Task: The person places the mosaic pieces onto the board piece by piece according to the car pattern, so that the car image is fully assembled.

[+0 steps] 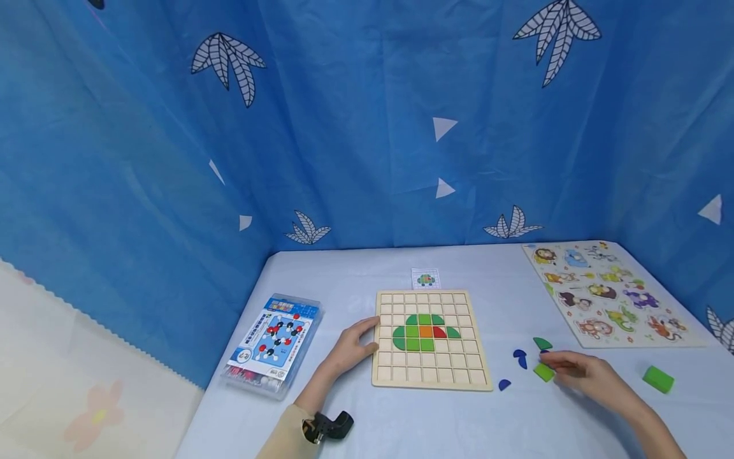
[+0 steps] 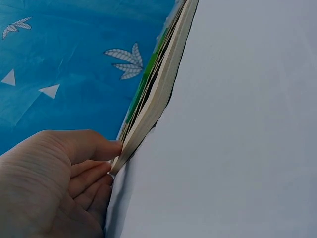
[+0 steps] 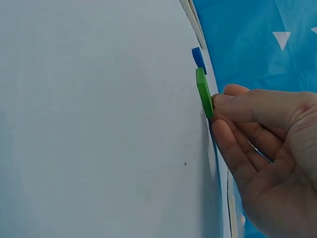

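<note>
A wooden grid board (image 1: 407,377) lies mid-table, with green, orange and red tiles set in a cluster. My left hand (image 1: 348,349) holds its left edge. The left wrist view shows the thumb (image 2: 101,148) on the rim and fingers tucked lower down. To the board's right, my right hand (image 1: 590,377) has thumb and fingertips at a corner of a green square tile (image 1: 543,372), pinching it close over the table. The right wrist view has that tile (image 3: 203,93) edge-on. Beyond the fingertips lie a green rounded tile (image 1: 541,343) and a partly covered blue piece.
Small blue pieces (image 1: 504,384) lie between board and right hand. A green block (image 1: 658,379) is farther right. An animal puzzle board (image 1: 613,296) covers the back right. A patterned card (image 1: 425,278) touches the back of the grid board. A plastic case (image 1: 274,344) stands left.
</note>
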`<state>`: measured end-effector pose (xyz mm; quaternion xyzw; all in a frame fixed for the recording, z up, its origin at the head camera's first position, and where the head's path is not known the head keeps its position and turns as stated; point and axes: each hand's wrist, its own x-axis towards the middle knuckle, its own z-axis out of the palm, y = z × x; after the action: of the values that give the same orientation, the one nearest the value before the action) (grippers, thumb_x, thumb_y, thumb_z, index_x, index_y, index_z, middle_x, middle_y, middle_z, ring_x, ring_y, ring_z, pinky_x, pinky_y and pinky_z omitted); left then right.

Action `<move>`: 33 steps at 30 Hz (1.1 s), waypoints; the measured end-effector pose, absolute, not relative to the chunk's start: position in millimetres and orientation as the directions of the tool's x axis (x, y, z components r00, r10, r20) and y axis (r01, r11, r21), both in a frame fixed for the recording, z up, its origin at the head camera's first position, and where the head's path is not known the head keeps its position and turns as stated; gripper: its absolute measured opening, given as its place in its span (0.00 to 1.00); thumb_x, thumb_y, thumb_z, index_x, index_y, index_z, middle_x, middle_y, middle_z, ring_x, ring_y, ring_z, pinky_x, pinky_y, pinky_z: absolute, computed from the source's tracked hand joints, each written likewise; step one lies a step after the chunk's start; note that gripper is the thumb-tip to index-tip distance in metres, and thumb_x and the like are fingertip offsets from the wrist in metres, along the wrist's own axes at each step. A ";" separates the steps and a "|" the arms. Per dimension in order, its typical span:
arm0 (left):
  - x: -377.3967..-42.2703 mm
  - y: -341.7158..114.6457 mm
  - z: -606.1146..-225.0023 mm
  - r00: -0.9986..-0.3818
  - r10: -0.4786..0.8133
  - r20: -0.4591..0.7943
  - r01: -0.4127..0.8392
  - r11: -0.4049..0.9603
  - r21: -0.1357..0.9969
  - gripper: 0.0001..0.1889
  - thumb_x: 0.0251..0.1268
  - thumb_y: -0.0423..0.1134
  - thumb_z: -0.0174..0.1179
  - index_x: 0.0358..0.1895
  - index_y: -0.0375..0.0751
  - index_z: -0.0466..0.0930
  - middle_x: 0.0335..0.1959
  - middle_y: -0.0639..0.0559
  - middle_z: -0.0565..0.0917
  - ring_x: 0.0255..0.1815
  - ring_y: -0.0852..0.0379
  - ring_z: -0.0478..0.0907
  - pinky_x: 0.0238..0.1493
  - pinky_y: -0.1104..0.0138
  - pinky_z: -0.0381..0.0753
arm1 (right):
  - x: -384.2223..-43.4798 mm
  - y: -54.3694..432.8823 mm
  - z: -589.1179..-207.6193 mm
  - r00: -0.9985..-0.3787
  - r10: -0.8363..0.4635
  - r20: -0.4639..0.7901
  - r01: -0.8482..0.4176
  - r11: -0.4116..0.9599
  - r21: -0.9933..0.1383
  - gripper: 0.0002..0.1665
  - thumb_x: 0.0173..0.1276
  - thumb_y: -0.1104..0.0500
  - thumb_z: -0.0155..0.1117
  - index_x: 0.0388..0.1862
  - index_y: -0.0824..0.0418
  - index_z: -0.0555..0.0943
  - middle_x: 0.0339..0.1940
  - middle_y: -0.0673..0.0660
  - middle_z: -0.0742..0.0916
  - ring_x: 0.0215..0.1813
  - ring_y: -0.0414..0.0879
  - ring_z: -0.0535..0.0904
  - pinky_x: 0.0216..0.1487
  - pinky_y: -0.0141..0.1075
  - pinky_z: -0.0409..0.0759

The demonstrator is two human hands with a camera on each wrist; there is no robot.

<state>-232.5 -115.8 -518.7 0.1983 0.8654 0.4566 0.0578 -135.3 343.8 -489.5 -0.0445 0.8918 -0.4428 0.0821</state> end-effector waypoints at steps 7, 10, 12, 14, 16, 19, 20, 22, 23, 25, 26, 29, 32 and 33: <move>-232.3 -114.5 -518.4 -0.919 0.391 0.060 0.271 0.512 0.815 0.30 0.61 0.34 0.60 0.68 0.38 0.66 0.68 0.47 0.67 0.70 0.48 0.59 0.69 0.55 0.59 | -133.7 337.9 -493.2 -0.986 -0.159 -0.051 -0.068 0.662 -0.747 0.26 0.57 0.62 0.70 0.56 0.62 0.79 0.56 0.62 0.81 0.49 0.23 0.72 0.47 0.26 0.78; -232.4 -114.4 -518.5 -0.919 0.390 0.061 0.274 0.518 0.810 0.30 0.61 0.34 0.60 0.68 0.38 0.66 0.68 0.46 0.67 0.70 0.48 0.59 0.69 0.55 0.60 | -133.7 334.6 -496.1 -0.989 -0.150 -0.001 -0.105 0.693 -0.713 0.24 0.56 0.65 0.70 0.54 0.61 0.81 0.54 0.60 0.82 0.48 0.24 0.73 0.46 0.27 0.79; -232.2 -114.4 -518.0 -0.918 0.390 0.068 0.280 0.517 0.809 0.30 0.60 0.33 0.60 0.67 0.37 0.66 0.67 0.45 0.67 0.69 0.47 0.60 0.68 0.55 0.60 | -134.2 332.3 -498.0 -0.989 -0.143 0.031 -0.125 0.712 -0.691 0.24 0.54 0.66 0.70 0.52 0.61 0.81 0.52 0.60 0.83 0.47 0.27 0.75 0.44 0.27 0.80; -231.8 -114.5 -517.3 -0.918 0.390 0.076 0.286 0.515 0.808 0.30 0.60 0.33 0.60 0.67 0.37 0.66 0.67 0.44 0.67 0.69 0.46 0.60 0.68 0.53 0.60 | -135.1 330.1 -499.8 -0.989 -0.135 0.060 -0.140 0.732 -0.667 0.23 0.54 0.67 0.71 0.51 0.61 0.82 0.50 0.59 0.84 0.45 0.30 0.77 0.43 0.27 0.80; -231.5 -114.5 -517.2 -0.918 0.388 0.079 0.286 0.512 0.810 0.30 0.60 0.33 0.61 0.67 0.36 0.66 0.67 0.44 0.68 0.69 0.45 0.60 0.68 0.52 0.60 | -136.1 328.4 -501.3 -0.990 -0.121 0.077 -0.142 0.751 -0.646 0.22 0.53 0.66 0.72 0.50 0.61 0.82 0.48 0.58 0.84 0.43 0.34 0.80 0.42 0.27 0.81; -231.2 -114.6 -517.7 -0.919 0.386 0.076 0.282 0.512 0.811 0.30 0.60 0.33 0.61 0.67 0.37 0.66 0.67 0.44 0.68 0.69 0.45 0.60 0.68 0.53 0.60 | -136.9 326.3 -502.5 -0.991 -0.101 0.084 -0.131 0.772 -0.622 0.22 0.53 0.65 0.72 0.49 0.61 0.83 0.46 0.57 0.85 0.42 0.40 0.81 0.40 0.27 0.81; -231.2 -114.6 -517.8 -0.921 0.384 0.069 0.275 0.513 0.813 0.30 0.60 0.33 0.61 0.67 0.37 0.66 0.67 0.45 0.67 0.69 0.46 0.60 0.68 0.53 0.60 | -136.7 325.6 -502.4 -0.992 -0.097 0.084 -0.128 0.777 -0.616 0.22 0.52 0.66 0.72 0.49 0.61 0.83 0.46 0.57 0.85 0.42 0.42 0.82 0.39 0.27 0.81; -231.2 -114.6 -517.8 -0.923 0.381 0.061 0.266 0.512 0.817 0.30 0.60 0.33 0.61 0.67 0.37 0.66 0.67 0.45 0.67 0.69 0.47 0.59 0.69 0.54 0.59 | -136.6 324.2 -501.8 -0.991 -0.101 0.087 -0.133 0.787 -0.602 0.22 0.52 0.67 0.72 0.49 0.61 0.82 0.46 0.58 0.85 0.42 0.44 0.82 0.39 0.28 0.81; -231.1 -114.6 -517.8 -0.923 0.380 0.059 0.263 0.512 0.818 0.30 0.60 0.33 0.61 0.67 0.37 0.66 0.67 0.45 0.67 0.69 0.47 0.59 0.69 0.54 0.59 | -136.6 323.5 -501.4 -0.990 -0.107 0.090 -0.140 0.794 -0.591 0.22 0.52 0.68 0.71 0.49 0.62 0.82 0.46 0.58 0.84 0.42 0.45 0.82 0.39 0.29 0.81; -231.1 -114.6 -517.3 -0.926 0.373 0.051 0.252 0.513 0.820 0.30 0.60 0.34 0.61 0.67 0.38 0.66 0.68 0.46 0.67 0.70 0.48 0.59 0.69 0.55 0.59 | -136.7 322.2 -500.7 -0.987 -0.120 0.103 -0.157 0.807 -0.569 0.23 0.51 0.69 0.71 0.49 0.62 0.82 0.46 0.58 0.84 0.42 0.46 0.82 0.39 0.30 0.82; -231.1 -114.6 -517.4 -0.927 0.371 0.048 0.249 0.514 0.821 0.30 0.60 0.34 0.61 0.67 0.39 0.66 0.68 0.47 0.67 0.70 0.48 0.59 0.69 0.55 0.59 | -136.9 321.6 -500.3 -0.986 -0.126 0.111 -0.167 0.812 -0.559 0.23 0.51 0.70 0.70 0.49 0.62 0.82 0.46 0.57 0.84 0.41 0.46 0.81 0.39 0.31 0.82; -230.6 -114.9 -517.6 -0.924 0.376 0.064 0.265 0.514 0.816 0.30 0.60 0.34 0.61 0.67 0.37 0.66 0.67 0.45 0.67 0.69 0.47 0.60 0.68 0.54 0.60 | -137.4 321.1 -499.8 -0.977 -0.149 0.150 -0.207 0.825 -0.525 0.22 0.51 0.69 0.71 0.48 0.62 0.82 0.44 0.56 0.84 0.40 0.44 0.81 0.38 0.33 0.82; -230.3 -115.0 -517.5 -0.922 0.381 0.068 0.273 0.515 0.812 0.30 0.60 0.33 0.61 0.67 0.37 0.66 0.67 0.45 0.67 0.69 0.46 0.59 0.68 0.54 0.60 | -138.4 321.5 -498.9 -0.964 -0.163 0.211 -0.250 0.832 -0.496 0.21 0.50 0.68 0.72 0.46 0.62 0.83 0.41 0.53 0.85 0.38 0.40 0.80 0.37 0.34 0.82; -230.1 -115.0 -517.1 -0.922 0.381 0.071 0.276 0.516 0.811 0.30 0.60 0.33 0.61 0.67 0.37 0.66 0.67 0.44 0.67 0.69 0.46 0.60 0.68 0.54 0.60 | -139.2 321.7 -497.9 -0.957 -0.168 0.237 -0.267 0.831 -0.488 0.21 0.49 0.68 0.72 0.45 0.62 0.83 0.40 0.53 0.85 0.37 0.39 0.80 0.37 0.34 0.83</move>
<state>-230.1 -115.0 -517.1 0.1892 0.8686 0.4543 0.0581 -139.2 321.7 -497.9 -0.1141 0.9523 -0.2673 -0.0925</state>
